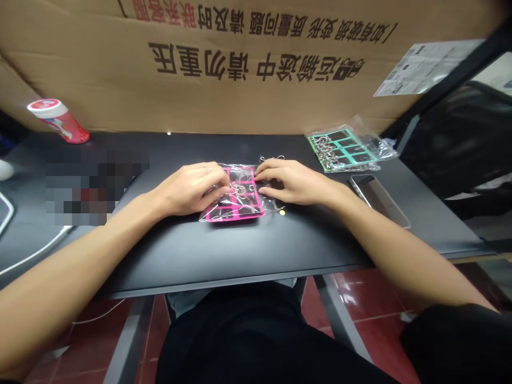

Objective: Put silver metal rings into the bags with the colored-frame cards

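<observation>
A pink card in a clear plastic bag (237,200) lies flat on the dark table (208,250), with small metal rings on it. My left hand (192,188) rests on the bag's left side, fingers curled and pinching at the plastic near the rings; a ring sits on one finger. My right hand (288,181) presses on the bag's right edge with bent fingers gripping the plastic. A thin wire piece (272,158) shows just beyond my right fingers.
A green card in a plastic bag (344,150) lies at the back right. A phone (379,198) lies beside my right wrist. A red-and-white canister (60,120) lies at the back left. A large cardboard box (240,64) walls off the rear. A white cable (36,250) runs at left.
</observation>
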A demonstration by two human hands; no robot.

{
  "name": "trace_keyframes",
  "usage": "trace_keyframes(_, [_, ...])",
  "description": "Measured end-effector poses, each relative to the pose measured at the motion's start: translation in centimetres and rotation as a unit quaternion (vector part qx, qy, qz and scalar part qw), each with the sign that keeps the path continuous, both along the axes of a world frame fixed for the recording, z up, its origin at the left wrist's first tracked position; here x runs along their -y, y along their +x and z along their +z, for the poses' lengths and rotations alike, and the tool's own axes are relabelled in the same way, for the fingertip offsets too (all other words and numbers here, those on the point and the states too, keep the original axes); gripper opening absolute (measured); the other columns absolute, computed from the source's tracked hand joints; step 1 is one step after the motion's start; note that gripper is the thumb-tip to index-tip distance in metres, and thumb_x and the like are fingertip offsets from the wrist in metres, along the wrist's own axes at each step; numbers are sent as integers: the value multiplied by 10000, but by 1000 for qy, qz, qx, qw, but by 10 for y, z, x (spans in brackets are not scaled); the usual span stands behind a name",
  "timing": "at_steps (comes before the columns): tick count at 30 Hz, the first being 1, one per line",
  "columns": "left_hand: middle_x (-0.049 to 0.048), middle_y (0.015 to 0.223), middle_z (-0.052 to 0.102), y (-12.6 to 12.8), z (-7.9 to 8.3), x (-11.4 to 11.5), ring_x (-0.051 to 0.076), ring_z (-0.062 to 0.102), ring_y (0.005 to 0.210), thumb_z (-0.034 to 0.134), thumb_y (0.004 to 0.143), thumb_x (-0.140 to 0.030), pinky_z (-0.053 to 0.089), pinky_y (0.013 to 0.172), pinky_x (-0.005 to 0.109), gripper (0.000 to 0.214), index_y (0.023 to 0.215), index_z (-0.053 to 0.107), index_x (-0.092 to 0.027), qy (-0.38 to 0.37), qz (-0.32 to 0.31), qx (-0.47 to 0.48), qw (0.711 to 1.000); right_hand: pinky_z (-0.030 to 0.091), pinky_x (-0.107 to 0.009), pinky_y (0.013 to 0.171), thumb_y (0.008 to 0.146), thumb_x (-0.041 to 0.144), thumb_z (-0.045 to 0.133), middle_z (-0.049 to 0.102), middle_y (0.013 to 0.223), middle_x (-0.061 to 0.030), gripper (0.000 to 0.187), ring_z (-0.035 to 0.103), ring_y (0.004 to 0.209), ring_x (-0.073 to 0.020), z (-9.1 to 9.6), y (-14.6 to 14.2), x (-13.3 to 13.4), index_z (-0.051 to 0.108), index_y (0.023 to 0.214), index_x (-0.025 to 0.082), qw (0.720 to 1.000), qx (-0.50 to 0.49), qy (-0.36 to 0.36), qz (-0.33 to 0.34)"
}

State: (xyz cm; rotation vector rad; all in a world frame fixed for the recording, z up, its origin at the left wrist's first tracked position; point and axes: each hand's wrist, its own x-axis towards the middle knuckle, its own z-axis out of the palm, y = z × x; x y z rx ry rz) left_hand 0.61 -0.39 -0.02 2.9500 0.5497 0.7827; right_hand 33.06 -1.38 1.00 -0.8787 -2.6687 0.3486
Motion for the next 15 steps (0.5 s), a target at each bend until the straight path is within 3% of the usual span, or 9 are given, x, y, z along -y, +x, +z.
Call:
trace_keyframes(4, [69, 988, 749, -1, -1, -1, 208, 718, 899, 603, 1080, -279, 575, 841, 342, 120, 1064, 686, -194, 6, -1, -1, 1000, 570, -515, 1101, 1020, 399, 682, 737, 1405, -154, 356, 710, 1252, -335, -3, 0, -1, 779, 1315, 224, 1000, -8, 0, 6])
trace_keyframes(9, [65, 976, 745, 0, 1, 0, 199, 715, 886, 594, 1092, -282, 574, 829, 335, 126, 1052, 674, -195, 9, -9, 2, 1000, 553, -484, 1084, 1051, 358, 626, 774, 1304, -130, 267, 713, 1207, -317, 2, 3, -2, 812, 1189, 226, 1000, 22, 23, -1])
trace_keyframes(11, [66, 972, 744, 0, 1, 0, 199, 716, 883, 590, 1095, -284, 576, 824, 337, 132, 1046, 671, -193, 8, -10, 4, 1000, 550, -476, 1050, 1053, 371, 621, 774, 1271, -132, 268, 706, 1181, -321, 8, 8, 0, 811, 1165, 217, 997, 45, 50, -35])
trace_keyframes(15, [70, 975, 748, 0, 1, 0, 205, 720, 889, 584, 1092, -290, 575, 819, 341, 139, 1045, 681, -202, 2, -5, -1, 1000, 554, -426, 865, 990, 519, 718, 761, 1188, -136, 391, 716, 989, -310, 18, 26, 0, 790, 1234, 223, 977, 104, 85, -164])
